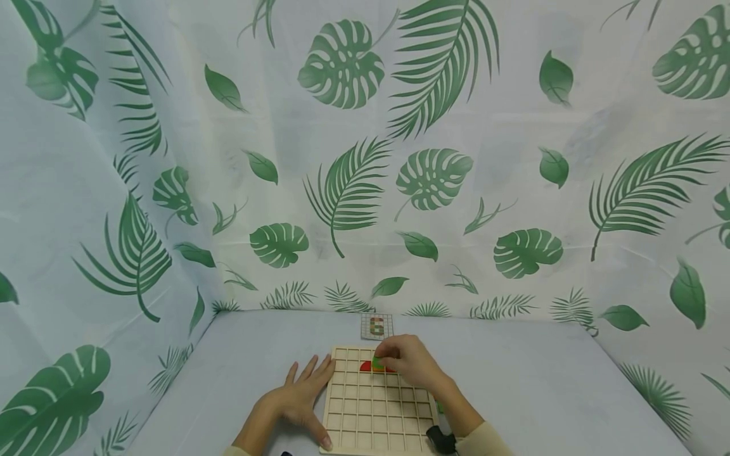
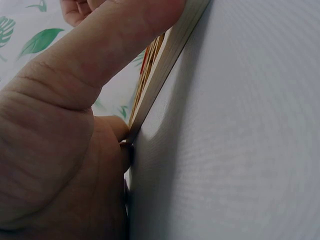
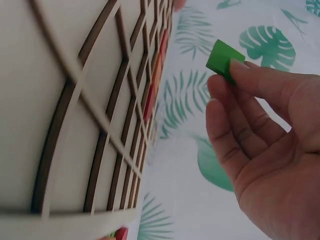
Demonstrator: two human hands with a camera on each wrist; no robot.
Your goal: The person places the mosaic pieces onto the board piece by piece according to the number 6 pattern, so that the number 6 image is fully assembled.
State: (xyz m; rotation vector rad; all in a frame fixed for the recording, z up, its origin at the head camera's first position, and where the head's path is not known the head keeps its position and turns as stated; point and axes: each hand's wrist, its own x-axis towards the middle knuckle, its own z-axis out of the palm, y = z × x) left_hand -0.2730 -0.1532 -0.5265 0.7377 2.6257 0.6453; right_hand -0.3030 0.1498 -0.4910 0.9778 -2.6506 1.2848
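Green block [image 3: 225, 56], one, small, held clear of the board in the upper right of the right-wrist frame; in the head frame, low and just right of centre. Right hand [image 3: 272, 122]: thumb and fingertips closed in a pinch on the block. Left hand [image 1: 299, 396]: fingers straight and spread, along the left edge of the gridded wooden board [image 1: 371, 408], thumb at its lower-left corner, nothing grasped. Red piece [image 1: 365, 367]: on the board, upper part, beside the pinch. Handling, as judged: left hand best kept steady at the edge; block best gripped by its sides, turned square to the grid lines and lowered level, neighbouring pieces undisturbed. Orientation: block tilted, one corner toward the top of the right-wrist frame, an edge sloping down rightward from it; sides look near equal, thumb covering part, so long axis cannot be told.
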